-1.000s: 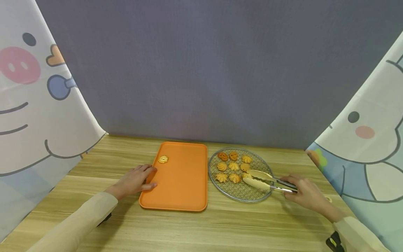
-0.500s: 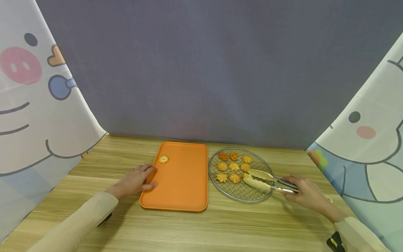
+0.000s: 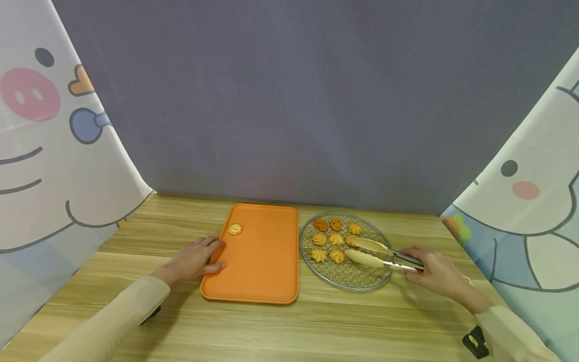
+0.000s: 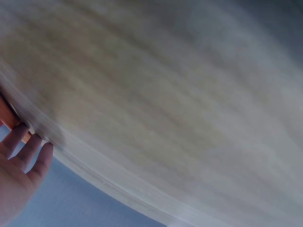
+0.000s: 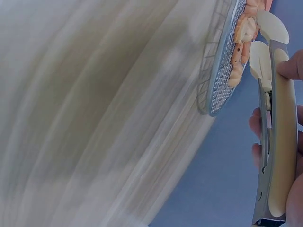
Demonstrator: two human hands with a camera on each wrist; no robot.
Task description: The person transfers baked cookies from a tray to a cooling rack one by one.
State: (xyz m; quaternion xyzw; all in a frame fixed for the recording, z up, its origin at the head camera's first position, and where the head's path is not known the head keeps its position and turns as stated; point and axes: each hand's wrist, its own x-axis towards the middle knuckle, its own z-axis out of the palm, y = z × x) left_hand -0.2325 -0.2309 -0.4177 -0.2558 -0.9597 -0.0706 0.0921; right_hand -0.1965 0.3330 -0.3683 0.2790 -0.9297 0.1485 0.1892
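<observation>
My right hand (image 3: 438, 274) grips a pair of tongs (image 3: 365, 259) with metal arms and cream-coloured tips. Those tips are spread a little over the right side of a round wire rack (image 3: 340, 278), low among its cookies. One tip overlaps a flat round cookie (image 3: 350, 240); whatever lies behind the tips is hidden. In the right wrist view, the thumb presses along the cream grip of the tongs (image 5: 284, 132). On the other side, my left hand (image 3: 192, 259) rests at the left rim of an orange tray (image 3: 262, 261), fingers extended. One flower-shaped cookie (image 3: 234, 229) lies on that tray.
Pretzel-shaped cookies (image 3: 320, 224) and several piped ones (image 3: 318, 255) sit in rows on the rack, just right of the tray. A grey cloth wall (image 3: 289, 110) rises behind the wooden table (image 3: 253, 332). Printed cartoon curtains (image 3: 524, 216) flank both sides.
My right hand and the tongs have shifted slightly left and up, and the tips sit differently over the cookies. The piped cookie formerly seen by the tips is now hidden. My left hand has stayed put.
</observation>
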